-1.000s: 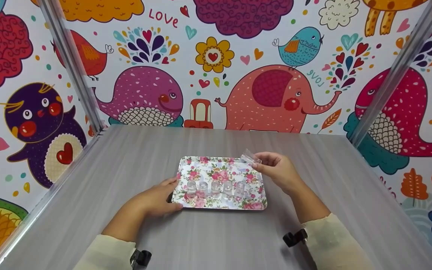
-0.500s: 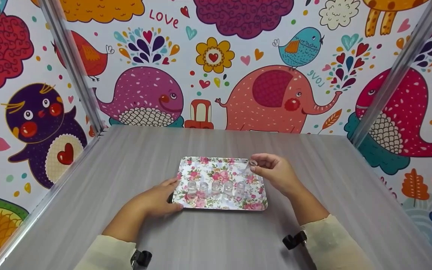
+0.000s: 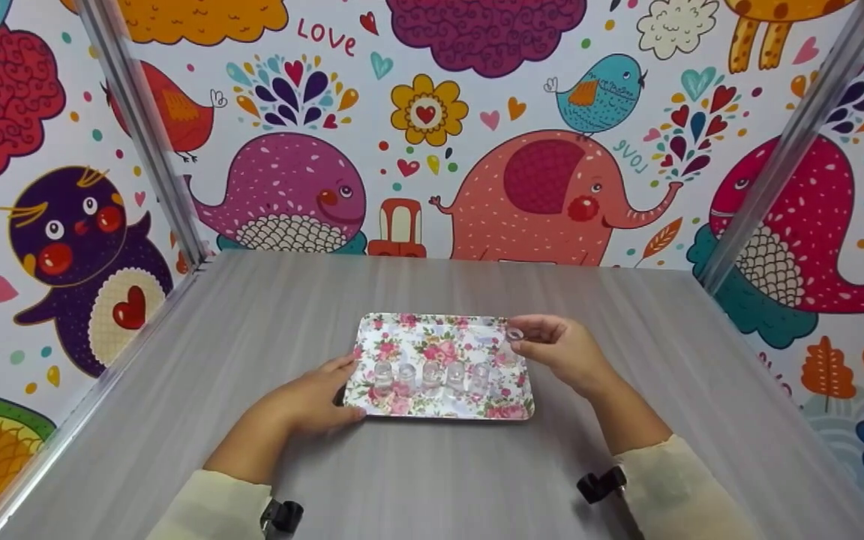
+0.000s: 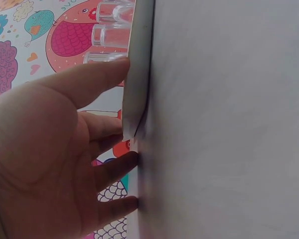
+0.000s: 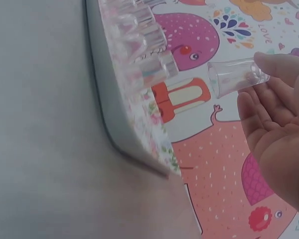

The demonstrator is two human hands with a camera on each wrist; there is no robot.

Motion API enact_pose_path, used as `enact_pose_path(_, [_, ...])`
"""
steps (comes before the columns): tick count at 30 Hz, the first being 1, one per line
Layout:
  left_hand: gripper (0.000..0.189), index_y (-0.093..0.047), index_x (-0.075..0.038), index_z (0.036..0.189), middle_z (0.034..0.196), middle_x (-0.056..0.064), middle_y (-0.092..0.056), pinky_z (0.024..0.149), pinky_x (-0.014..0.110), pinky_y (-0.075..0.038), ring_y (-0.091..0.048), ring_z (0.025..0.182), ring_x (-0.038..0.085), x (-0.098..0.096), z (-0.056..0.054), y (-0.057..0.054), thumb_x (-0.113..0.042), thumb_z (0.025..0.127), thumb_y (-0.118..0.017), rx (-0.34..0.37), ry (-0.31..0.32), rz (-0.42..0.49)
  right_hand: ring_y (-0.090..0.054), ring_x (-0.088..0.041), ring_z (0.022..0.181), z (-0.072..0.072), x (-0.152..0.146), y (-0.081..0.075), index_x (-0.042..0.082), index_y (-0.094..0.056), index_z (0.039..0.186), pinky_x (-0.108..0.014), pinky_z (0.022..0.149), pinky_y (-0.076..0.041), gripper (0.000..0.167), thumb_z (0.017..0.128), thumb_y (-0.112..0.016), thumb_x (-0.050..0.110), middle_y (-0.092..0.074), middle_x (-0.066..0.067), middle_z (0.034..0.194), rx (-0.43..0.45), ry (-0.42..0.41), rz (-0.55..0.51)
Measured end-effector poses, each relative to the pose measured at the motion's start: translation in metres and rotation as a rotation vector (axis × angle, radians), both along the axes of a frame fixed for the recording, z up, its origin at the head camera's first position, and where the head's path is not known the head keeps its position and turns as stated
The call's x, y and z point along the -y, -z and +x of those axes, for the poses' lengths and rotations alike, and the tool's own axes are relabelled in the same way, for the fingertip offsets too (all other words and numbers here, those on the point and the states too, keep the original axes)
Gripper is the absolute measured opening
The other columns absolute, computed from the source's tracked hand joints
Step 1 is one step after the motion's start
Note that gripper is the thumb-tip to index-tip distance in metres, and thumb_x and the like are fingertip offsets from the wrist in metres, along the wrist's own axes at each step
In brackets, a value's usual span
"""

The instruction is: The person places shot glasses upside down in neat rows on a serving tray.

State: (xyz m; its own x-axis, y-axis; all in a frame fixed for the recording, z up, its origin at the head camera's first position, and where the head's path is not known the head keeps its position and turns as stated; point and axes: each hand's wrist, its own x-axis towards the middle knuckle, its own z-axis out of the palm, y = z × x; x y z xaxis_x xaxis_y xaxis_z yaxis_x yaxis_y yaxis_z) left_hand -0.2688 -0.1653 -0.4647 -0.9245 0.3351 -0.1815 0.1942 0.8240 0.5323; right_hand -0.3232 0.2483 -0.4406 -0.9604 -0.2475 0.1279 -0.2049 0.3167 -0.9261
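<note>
A small clear shot glass [image 5: 231, 78] is pinched between the thumb and fingers of my right hand [image 3: 568, 352], over the far right part of a floral tray [image 3: 409, 341]. Its wide mouth faces down toward the tray, while the thumb and fingers hold the narrow, thick-based end. Several similar clear glasses [image 3: 432, 376] stand in a row across the tray's middle. At the tray's left side, my left hand [image 3: 316, 397] rests with its thumb [image 4: 107, 74] on the rim and its fingers fairly straight, the lower fingertips reaching the table.
Under the tray lies a grey wood-grain table [image 3: 432, 480]. Behind it stands a wall with cartoon animals [image 3: 544, 202], framed by metal posts at left [image 3: 147, 135] and right [image 3: 769, 187]. Dark wrist mounts [image 3: 601, 485] sit at both sleeves.
My right hand has turned the shot glass from a tilted position to mouth-down and lowered it slightly toward the tray's right edge. My left hand and the row of glasses have not moved.
</note>
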Motion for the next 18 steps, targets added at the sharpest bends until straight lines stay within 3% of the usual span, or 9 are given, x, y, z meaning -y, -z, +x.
enact_pose_path(5, [0.09,-0.035,-0.005,0.167,0.179,0.009,-0.026,0.131,0.064,-0.028,-0.028,0.164,0.043,0.001,0.001,0.001,-0.041,0.096,-0.078,0.001,-0.013,-0.002,-0.074,-0.023,0.107,0.0,-0.004,0.004,0.01,-0.078,0.128,-0.023,0.089,-0.062,0.036,0.093,-0.085,0.021,-0.077,-0.019,0.128,0.028,-0.004,0.014])
enact_pose_path(11, [0.091,-0.035,-0.005,0.167,0.179,0.009,-0.027,0.131,0.064,-0.028,-0.028,0.164,0.044,0.002,0.001,0.002,-0.04,0.096,-0.078,0.003,-0.013,0.003,-0.075,-0.02,0.106,0.001,-0.002,0.011,0.011,-0.078,0.128,-0.022,0.089,-0.063,0.037,0.094,-0.085,0.022,-0.078,-0.014,0.127,0.066,-0.044,0.069])
enact_pose_path(18, [0.091,-0.033,-0.005,0.168,0.18,0.008,-0.025,0.131,0.063,-0.027,-0.027,0.164,0.043,0.002,0.0,0.002,-0.04,0.097,-0.078,0.006,-0.004,0.011,-0.074,-0.019,0.099,-0.003,0.0,0.022,0.001,-0.074,0.13,-0.025,0.086,-0.064,0.038,0.094,-0.082,0.012,-0.078,-0.015,0.123,0.089,-0.131,0.124])
